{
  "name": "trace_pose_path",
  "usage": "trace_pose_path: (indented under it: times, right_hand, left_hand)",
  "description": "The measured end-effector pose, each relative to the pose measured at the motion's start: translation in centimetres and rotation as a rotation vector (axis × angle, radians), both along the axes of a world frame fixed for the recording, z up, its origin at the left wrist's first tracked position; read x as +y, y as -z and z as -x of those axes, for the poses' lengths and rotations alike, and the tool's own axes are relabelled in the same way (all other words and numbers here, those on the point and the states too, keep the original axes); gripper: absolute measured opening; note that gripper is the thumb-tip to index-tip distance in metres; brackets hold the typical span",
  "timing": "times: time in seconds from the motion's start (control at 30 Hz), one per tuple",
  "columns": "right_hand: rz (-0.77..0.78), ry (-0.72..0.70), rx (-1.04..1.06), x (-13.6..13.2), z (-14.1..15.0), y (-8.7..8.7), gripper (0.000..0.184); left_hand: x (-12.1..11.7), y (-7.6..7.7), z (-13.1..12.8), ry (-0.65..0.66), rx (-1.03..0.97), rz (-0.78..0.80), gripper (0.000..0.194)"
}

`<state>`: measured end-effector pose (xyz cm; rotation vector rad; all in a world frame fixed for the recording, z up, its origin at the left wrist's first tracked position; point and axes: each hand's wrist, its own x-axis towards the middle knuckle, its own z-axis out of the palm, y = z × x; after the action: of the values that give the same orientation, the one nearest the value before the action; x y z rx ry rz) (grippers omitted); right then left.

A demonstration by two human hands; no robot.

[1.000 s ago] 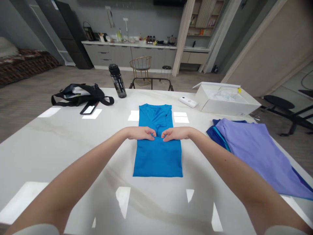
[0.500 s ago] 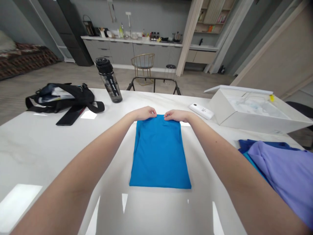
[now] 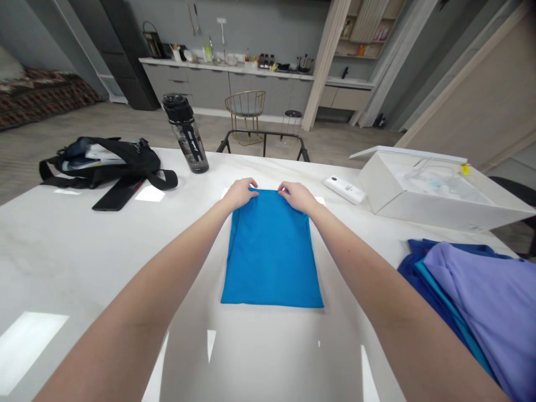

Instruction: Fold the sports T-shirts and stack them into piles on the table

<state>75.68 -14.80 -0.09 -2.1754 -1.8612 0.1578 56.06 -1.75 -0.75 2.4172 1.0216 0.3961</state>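
A blue piece of folded fabric [image 3: 272, 254], likely a garment, lies flat on the white table [image 3: 125, 251]. At the left part of its far edge, my left hand [image 3: 242, 194] pinches the cloth between thumb and fingers. My right hand [image 3: 296, 196] grips the same edge farther right, its thumb and fingertips closed on it. Both forearms reach forward along the two sides of the fabric.
Folded lilac fabric [image 3: 489, 301] lies over blue cloths at the right. Behind it stands an open white box [image 3: 444, 209], with a white device [image 3: 344, 190] beside it. A bottle [image 3: 187, 134], black bag [image 3: 113, 162] and phone [image 3: 118, 194] are at the far left.
Both hands have shifted slightly away from me with the far edge, and the whole blue fabric has slid a little forward. The hands are now slightly farther apart.
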Motion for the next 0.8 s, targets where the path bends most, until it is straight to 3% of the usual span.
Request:
trace_pose_path:
  times: [0.07, 0.17, 0.23, 0.37, 0.47, 0.57, 0.67, 0.73, 0.8]
  right_hand:
    - [-0.072, 0.084, -0.076, -0.3, 1.0, 0.7, 0.024]
    - [-0.249, 0.201, -0.141, -1.5, 3.3, 1.7, 0.032]
    - [-0.266, 0.168, -0.113, -2.2, 5.1, 2.4, 0.039]
    - [-0.048, 0.121, -0.004, -3.1, 6.8, 4.1, 0.052]
    - [0.055, 0.251, 0.020, -3.6, 5.5, 4.8, 0.062]
    - [0.118, 0.335, 0.035, -4.3, 3.3, 4.4, 0.071]
    - [0.130, 0.416, 0.017, -5.0, 3.1, 3.5, 0.072]
    - [0.050, 0.375, -0.034, -5.5, 4.4, 3.2, 0.069]
    - [-0.005, 0.233, -0.060, -6.1, 6.3, 3.4, 0.065]
  left_hand:
    - [-1.7, 0.4, -0.3, -0.047, 0.031, -0.213, 0.029]
    - [-4.9, 1.2, -0.7, 0.031, -0.004, -0.446, 0.036]
    - [-6.7, 2.0, -1.0, 0.123, -0.005, -0.431, 0.040]
    - [-8.1, 3.8, -1.3, 0.187, 0.117, -0.285, 0.050]
    - [-7.1, 4.4, -0.7, 0.110, 0.216, -0.223, 0.056]
    - [-5.9, 4.1, 0.5, -0.026, 0.260, -0.157, 0.063]
    - [-6.3, 3.3, 1.0, -0.123, 0.223, -0.237, 0.068]
    - [-7.7, 3.0, 0.9, -0.004, 0.159, -0.363, 0.064]
    - [-9.2, 3.1, 0.7, 0.181, 0.156, -0.401, 0.060]
